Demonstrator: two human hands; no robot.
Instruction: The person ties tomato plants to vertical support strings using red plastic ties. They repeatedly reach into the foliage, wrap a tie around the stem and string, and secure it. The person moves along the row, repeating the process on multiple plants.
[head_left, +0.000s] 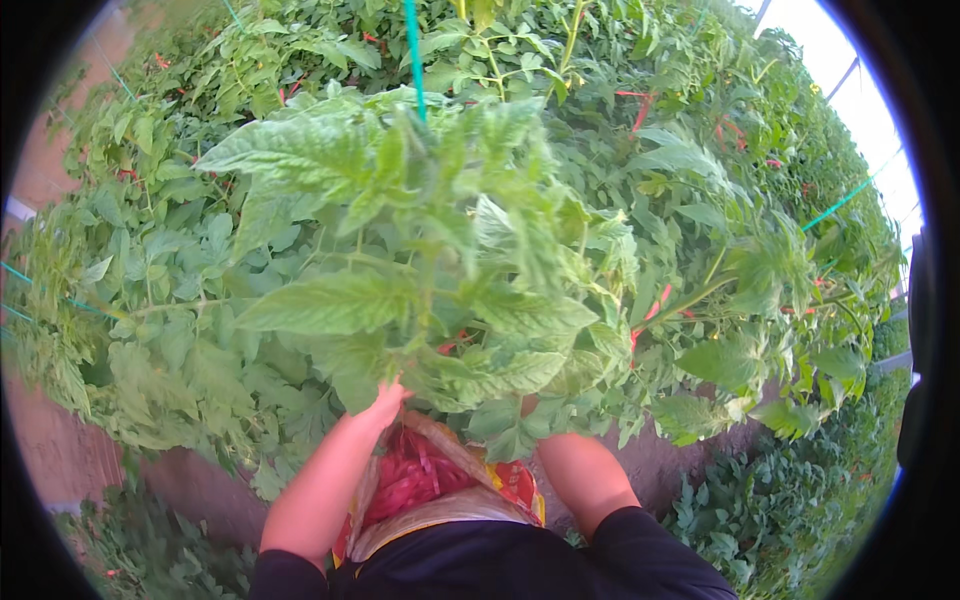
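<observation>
A tall tomato plant (427, 285) rises close before me, its leaves blurred near the camera, with a green string (414, 60) running up from its top. My left hand (391, 397) is at the lower leaves of this plant, partly covered by them; whether its fingers hold anything is not clear. Foliage hides my right hand; only the forearm shows, reaching in under the leaves on the right. At my waist hangs an open plastic bag (517, 487), red and yellow, filled with pink-red ties (420, 472). A red tie (454, 343) shows among the leaves above my left hand.
Dense tomato plants spread ahead and to both sides, several bearing red ties (641, 109). Another green string (844, 201) slants at the right. Bare soil (202, 487) lies below the row, with low plants (735, 517) at the lower right.
</observation>
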